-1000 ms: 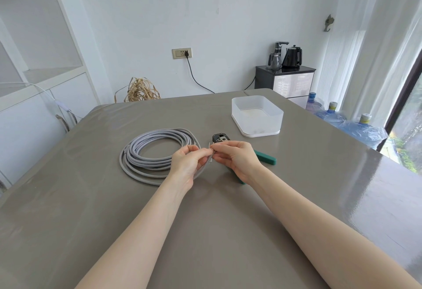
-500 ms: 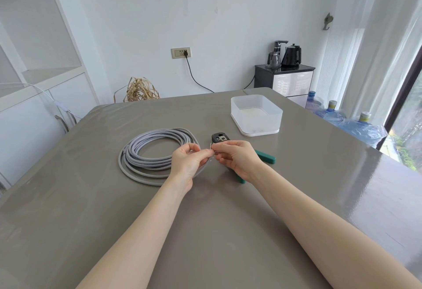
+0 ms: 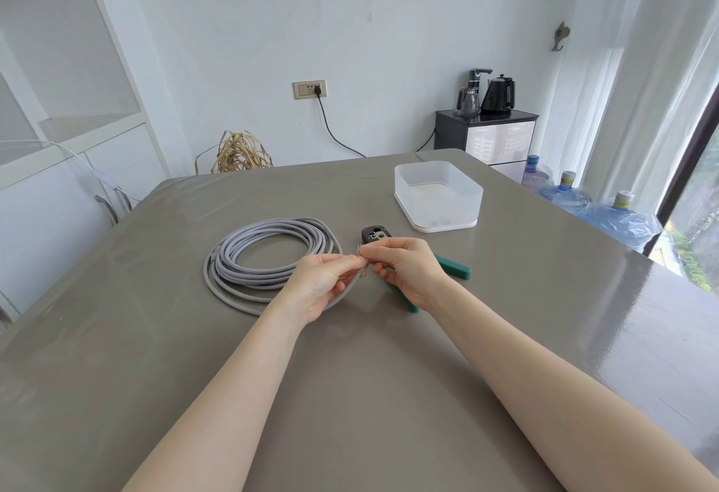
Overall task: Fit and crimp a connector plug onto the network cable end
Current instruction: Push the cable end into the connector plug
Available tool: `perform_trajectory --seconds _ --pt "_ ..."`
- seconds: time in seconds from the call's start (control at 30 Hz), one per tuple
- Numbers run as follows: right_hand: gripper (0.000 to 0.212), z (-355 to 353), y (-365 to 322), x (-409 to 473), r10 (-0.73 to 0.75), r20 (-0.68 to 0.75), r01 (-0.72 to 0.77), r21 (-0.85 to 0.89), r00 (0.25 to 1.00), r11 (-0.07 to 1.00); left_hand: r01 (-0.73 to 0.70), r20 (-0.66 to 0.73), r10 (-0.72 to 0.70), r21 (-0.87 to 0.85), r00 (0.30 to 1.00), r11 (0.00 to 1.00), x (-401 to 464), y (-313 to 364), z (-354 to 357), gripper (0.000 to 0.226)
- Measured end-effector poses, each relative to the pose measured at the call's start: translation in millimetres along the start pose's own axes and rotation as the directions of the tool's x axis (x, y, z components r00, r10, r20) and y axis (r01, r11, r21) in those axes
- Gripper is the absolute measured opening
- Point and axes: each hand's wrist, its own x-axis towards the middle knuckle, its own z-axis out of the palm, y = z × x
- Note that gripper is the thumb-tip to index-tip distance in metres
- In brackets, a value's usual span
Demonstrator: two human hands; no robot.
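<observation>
A grey network cable (image 3: 264, 258) lies coiled on the table, left of centre. Its free end curves up from under my left hand (image 3: 321, 283), which pinches it just behind the tip. My right hand (image 3: 404, 271) pinches a small clear connector plug (image 3: 361, 249) at that cable tip, fingertips of both hands almost touching. Whether the plug is seated on the wires is too small to tell. A crimping tool with a black head (image 3: 374, 235) and green handles (image 3: 453, 269) lies on the table, mostly hidden behind my right hand.
A translucent white plastic box (image 3: 439, 196) stands on the grey table (image 3: 350, 394) behind and to the right of the tool. Off the far right edge are water bottles and a dark cabinet with kettles. White shelving stands at the left.
Both hands stay pinched together at the cable end over the tool. Only small finger shifts show; cable coil, tool and box lie where they were.
</observation>
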Motion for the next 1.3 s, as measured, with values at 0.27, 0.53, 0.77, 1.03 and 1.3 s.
perform_trajectory --seconds 0.27,0.53,0.77,1.03,1.3 --pt "0.007 -2.4 -1.0 0.9 0.008 0.009 -0.009 0.059 1.0 0.998 -0.206 -0.115 0.224 0.152 0.968 0.967 1.3 -2.7 2.2 0.017" --pt "0.004 -5.0 -1.1 -1.0 0.018 0.049 -0.022 0.081 0.999 0.996 -0.244 -0.184 0.265 0.127 0.947 0.961 3.9 -4.4 1.9 0.016" --pt "0.012 -2.1 -0.2 -1.2 -0.041 0.01 0.041 0.065 0.999 0.997 -0.268 -0.207 0.298 0.159 0.932 0.95 4.0 -5.7 1.6 0.019" --pt "0.018 -3.1 -0.8 -1.5 -0.104 -0.148 0.099 -0.042 0.983 0.994 -0.265 -0.139 0.319 0.308 0.938 0.914 2.1 -6.4 2.5 0.017" --pt "0.02 -2.5 -2.0 -1.2 -0.091 -0.136 0.09 -0.01 0.987 0.996 -0.247 -0.112 0.291 0.295 0.95 0.923 2.5 -6.8 3.1 0.016"
